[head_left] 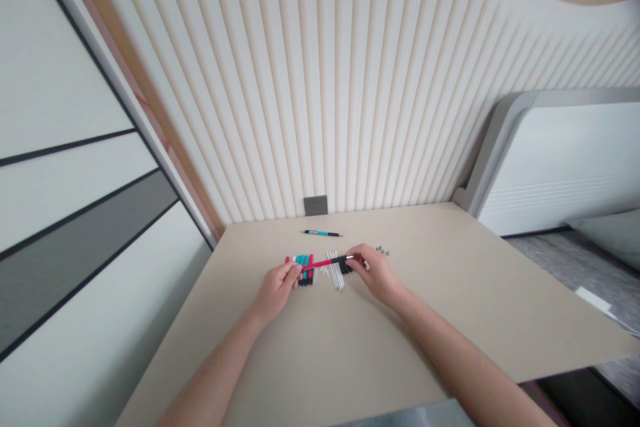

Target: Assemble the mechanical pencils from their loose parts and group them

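Note:
A red pen body with a black grip section [321, 263] is held level between both hands above the table. My left hand [281, 287] pinches its red end. My right hand [373, 271] has its fingers closed at the other end, where a thin white-silver tip shows. Under and beside my left fingers lie several red, teal and black pen barrels [303, 260]. White thin refills [335, 278] lie between the hands, with small white pieces to their left. Black grips [345, 267] sit partly under my right hand. Small grey tips [383, 251] are just beyond it.
A teal and black pen [323, 233] lies farther back on the beige table [320, 360]. Behind is a ribbed wall with a dark socket [315, 205]. A white cabinet stands left; a bed with a pale headboard [555, 167] is at the right.

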{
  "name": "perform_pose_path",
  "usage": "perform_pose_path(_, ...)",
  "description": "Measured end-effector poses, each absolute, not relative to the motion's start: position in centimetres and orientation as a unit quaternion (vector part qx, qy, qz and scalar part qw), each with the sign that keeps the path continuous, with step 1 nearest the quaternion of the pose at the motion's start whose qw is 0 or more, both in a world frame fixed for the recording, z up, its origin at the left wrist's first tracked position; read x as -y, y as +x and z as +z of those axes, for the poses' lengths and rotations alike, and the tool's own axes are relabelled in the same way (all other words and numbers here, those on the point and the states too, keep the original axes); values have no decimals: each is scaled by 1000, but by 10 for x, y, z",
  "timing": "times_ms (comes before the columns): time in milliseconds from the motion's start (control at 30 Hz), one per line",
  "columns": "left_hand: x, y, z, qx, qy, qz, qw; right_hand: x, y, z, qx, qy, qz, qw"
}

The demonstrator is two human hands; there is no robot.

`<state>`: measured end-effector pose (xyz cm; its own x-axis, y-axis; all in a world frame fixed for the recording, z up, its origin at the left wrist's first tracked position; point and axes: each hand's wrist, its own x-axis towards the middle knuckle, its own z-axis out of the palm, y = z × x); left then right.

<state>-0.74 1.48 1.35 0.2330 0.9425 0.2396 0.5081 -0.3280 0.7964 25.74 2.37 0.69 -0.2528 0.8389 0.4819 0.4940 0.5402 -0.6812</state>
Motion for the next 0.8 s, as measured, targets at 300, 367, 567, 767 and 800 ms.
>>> perform_pose_path(300,-17,-7,14,-496,736,363,282,-33,259,-1,741,-459,290,395)
perform_pose_path(367,-16,-6,14,-498,732,369,283,-33,258,-2,729,-460,295,412)
perform_pose_path(567,-16,-5,13,-502,720,379,293,-33,257,-4,704,-463,340,418)
perform_pose_path(767,-17,-7,11,-500,716,378,308,-33,259,-5,706,-467,355,397)
perform_pose_path(800,-17,-7,11,-500,717,375,307,-33,258,-4,703,-466,358,400)
